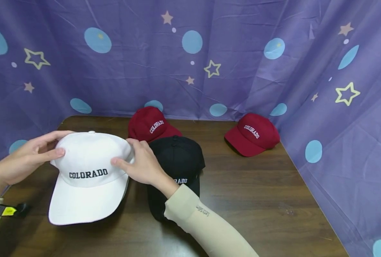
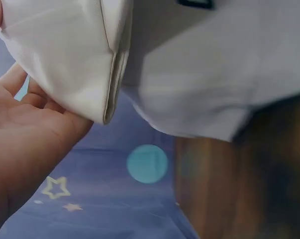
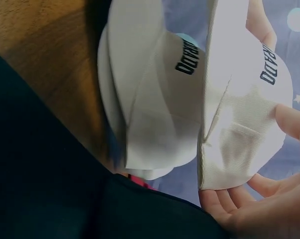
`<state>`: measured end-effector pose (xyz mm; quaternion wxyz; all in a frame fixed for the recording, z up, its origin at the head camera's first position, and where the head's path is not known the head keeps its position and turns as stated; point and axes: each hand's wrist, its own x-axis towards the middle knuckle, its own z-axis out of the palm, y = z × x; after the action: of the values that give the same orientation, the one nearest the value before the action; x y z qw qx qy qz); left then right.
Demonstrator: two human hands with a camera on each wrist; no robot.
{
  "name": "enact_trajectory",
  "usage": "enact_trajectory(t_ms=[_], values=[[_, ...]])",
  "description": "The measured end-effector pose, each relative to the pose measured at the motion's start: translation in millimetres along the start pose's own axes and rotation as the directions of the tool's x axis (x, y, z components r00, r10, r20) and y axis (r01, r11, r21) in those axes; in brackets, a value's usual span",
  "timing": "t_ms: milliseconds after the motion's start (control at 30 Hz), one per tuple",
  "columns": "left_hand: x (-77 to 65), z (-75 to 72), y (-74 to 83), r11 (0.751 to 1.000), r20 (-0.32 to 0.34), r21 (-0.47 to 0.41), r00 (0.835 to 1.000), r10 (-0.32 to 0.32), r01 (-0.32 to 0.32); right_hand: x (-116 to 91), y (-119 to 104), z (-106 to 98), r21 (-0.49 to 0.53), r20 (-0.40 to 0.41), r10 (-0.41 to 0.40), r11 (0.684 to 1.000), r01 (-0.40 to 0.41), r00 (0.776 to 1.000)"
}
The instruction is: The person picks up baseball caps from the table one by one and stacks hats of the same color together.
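A white baseball cap [image 1: 87, 153] with COLORADO in dark letters faces the head camera, brim toward the front. My left hand [image 1: 33, 157] grips its crown on the left side, with the thumb on the front. On the opposite side my right hand [image 1: 142, 162] holds it, thumb also on the front panel. The right wrist view shows another white cap [image 3: 154, 109] just beneath the held one, a gap between them; a further white edge appears under it. Close by my right forearm lies a black cap [image 1: 177, 153], its lettering partly hidden by the arm.
Behind the black cap sits a red cap [image 1: 145, 121], partly covered by it. A second red cap [image 1: 254, 132] rests at the back right of the wooden table [image 1: 242, 200]. A purple curtain [image 1: 235, 39] with stars and dots borders the table's back and sides.
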<state>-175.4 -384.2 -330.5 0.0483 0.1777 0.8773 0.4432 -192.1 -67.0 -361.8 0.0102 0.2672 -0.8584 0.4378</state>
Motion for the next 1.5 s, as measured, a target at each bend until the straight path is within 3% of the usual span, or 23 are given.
enact_trajectory(t_ms=[400, 733, 1100, 1500], values=[[-5.8, 1.2, -39.0, 0.998, 0.042, 0.015, 0.997, -0.066, 0.066, 1, 7, 16, -0.055, 0.069, -0.010, 0.998, 0.014, 0.998], [-7.5, 6.3, -59.5, 0.998, 0.055, -0.031, 0.997, -0.058, 0.060, 1, 15, 23, -0.077, 0.117, -0.059, 0.995, 0.068, 0.991], [-11.5, 8.9, -68.9, 0.998, 0.032, -0.003, 0.997, -0.063, 0.063, -1, 20, 30, -0.077, 0.152, -0.049, 0.995, 0.062, 0.987], [-12.3, 6.2, -67.7, 0.984, 0.001, 0.134, 0.993, -0.115, 0.113, -4, 25, 37, -0.104, 0.210, -0.048, 0.992, 0.071, 0.976]])
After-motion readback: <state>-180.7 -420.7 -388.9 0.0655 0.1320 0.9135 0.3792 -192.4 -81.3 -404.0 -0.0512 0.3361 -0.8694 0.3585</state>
